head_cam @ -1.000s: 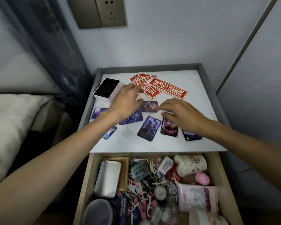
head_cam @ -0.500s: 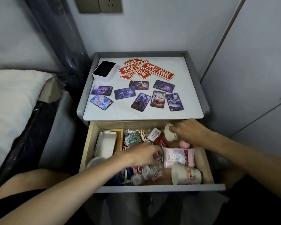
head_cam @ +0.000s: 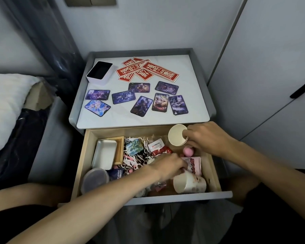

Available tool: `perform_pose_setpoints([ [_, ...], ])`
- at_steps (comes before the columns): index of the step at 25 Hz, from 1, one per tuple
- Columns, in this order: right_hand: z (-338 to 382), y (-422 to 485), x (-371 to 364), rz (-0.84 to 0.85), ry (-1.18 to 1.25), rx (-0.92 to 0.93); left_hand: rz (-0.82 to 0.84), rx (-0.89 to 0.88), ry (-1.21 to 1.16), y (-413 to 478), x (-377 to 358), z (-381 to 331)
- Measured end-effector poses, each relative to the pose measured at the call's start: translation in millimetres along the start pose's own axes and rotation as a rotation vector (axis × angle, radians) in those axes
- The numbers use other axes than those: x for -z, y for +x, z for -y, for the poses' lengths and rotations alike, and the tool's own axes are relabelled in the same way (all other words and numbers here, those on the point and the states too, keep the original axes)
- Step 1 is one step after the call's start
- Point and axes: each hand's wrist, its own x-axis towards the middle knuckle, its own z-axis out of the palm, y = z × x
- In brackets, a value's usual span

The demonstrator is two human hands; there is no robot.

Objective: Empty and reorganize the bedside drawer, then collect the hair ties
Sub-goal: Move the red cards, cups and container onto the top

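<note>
Emptying drawer (head_cam: 82,156). Right hand (head_cam: 209,137) grips cup (head_cam: 176,138), 1 o'clock; left hand (head_cam: 166,166): grip unclear. Next: lift cup onto bench (head_cam: 144,119).

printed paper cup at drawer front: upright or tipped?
Tipped. The printed paper cup lies on its side in the drawer, with its open mouth facing left and its printed wall facing up.

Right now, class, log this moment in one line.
phase: emptying drawer | left hand: among clutter, grasp unclear | right hand: grips paper cup, back right | tabletop: cards laid out
</note>
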Motion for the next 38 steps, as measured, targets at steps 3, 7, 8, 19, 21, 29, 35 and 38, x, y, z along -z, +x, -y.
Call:
perform_pose_setpoints([
  [3,2.6,0.9,13.5,-0.081,0.063,-0.043,-0.09,0.063,-0.176,-15.9,25.3,18.6],
  [7,10.3,16.7,47.1,-0.182,0.197,-0.31,-0.198,0.209,-0.285,-59.5,70.4,59.7],
  [8,10.9,23.2,55.6,-0.207,0.258,-0.384,-0.233,0.264,-0.314,-70.9,83.9,69.1],
  [19,-81.1,135.2,24.5,-0.428,0.708,-0.845,-0.876,0.771,-0.917,-56.8,198.6,169.0],
  [21,-112.9,160.1,8.4,-0.471,0.644,-0.885,-0.867,0.778,-0.872,-39.3,212.0,181.1],
  [29,-147.7,192.0,-38.8,-0.376,0.192,-0.964,-0.827,0.768,-0.566,5.8,243.1,232.9],
  [35,-121.0,223.7,-39.7,-0.505,0.038,-0.591,-0.953,0.795,-0.434,23.8,279.2,278.4],
  [38,-133.3,245.2,-44.4,-0.243,-0.167,-0.51,-0.95,0.82,-0.336,28.3,291.0,305.0],
])
